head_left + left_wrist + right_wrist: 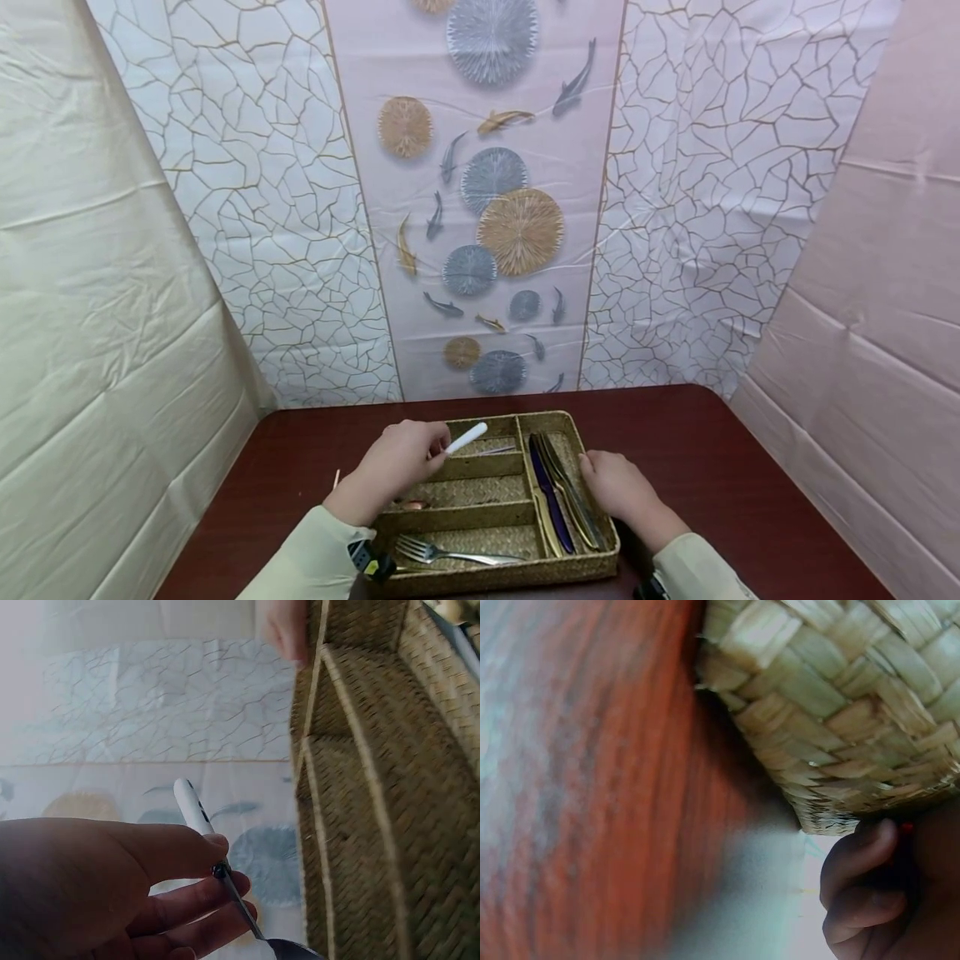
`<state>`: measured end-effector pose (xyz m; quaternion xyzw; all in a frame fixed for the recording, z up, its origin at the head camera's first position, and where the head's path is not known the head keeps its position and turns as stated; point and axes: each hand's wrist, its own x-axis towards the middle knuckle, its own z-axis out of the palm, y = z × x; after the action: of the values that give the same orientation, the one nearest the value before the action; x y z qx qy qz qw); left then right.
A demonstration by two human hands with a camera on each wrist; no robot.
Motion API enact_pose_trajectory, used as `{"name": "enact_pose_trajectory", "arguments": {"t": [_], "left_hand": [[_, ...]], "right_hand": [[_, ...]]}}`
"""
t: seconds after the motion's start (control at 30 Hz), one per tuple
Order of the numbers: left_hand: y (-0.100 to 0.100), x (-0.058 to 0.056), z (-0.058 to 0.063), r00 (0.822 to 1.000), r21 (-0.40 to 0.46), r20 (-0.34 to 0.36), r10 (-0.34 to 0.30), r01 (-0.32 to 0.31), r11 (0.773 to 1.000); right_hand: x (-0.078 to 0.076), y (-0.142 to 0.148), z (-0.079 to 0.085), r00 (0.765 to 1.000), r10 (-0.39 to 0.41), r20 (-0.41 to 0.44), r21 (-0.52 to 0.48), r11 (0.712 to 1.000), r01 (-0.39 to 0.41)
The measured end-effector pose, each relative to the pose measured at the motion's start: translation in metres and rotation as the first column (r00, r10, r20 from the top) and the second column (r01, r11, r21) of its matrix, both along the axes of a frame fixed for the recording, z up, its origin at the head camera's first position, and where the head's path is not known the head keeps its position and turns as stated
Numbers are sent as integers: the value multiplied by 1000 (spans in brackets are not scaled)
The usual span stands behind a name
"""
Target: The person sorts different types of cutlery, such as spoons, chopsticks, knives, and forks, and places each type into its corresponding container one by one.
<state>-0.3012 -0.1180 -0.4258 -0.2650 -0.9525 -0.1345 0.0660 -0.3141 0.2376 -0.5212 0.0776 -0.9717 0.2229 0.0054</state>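
My left hand point(405, 458) pinches a white-handled spoon point(192, 807) between thumb and fingers, over the back left part of a woven cutlery tray point(491, 490). The white end points up and away, while the dark metal bowl is partly cut off at the bottom of the left wrist view. At the tray's right side, my right hand point(622, 487) grips the rim, its fingers curled by the woven wall in the right wrist view. Several knives point(553, 500), gold and purple among them, lie lengthwise in the right compartment. A silver fork point(427, 550) lies in the front compartment.
A copper-coloured piece point(412, 504) shows in the middle compartment, partly behind my left wrist. One thin utensil point(497, 451) lies in the back compartment. The dark red table point(675, 433) meets patterned cloth point(487, 333) at the back, with plain cloth walls at both sides.
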Motion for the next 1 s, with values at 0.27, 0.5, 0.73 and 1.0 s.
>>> {"name": "enact_pose_trajectory", "arguments": {"t": [0.27,0.5,0.73,1.0], "left_hand": [[14,-2,-20,995,-36,65,-80,83,996],[19,-4,-35,992,-36,54,-113,115,993],[22,-8,-44,990,-77,66,-124,129,989],[26,-11,-50,988,-135,72,-138,147,980]], "right_hand": [[-2,-1,-1,1000,-4,-5,3,1000,4],[-1,-2,0,1000,-6,2,-6,1000,6],[-1,-1,-1,1000,-7,-4,-6,1000,7],[-1,0,-2,1000,-13,-3,-4,1000,13]]}}
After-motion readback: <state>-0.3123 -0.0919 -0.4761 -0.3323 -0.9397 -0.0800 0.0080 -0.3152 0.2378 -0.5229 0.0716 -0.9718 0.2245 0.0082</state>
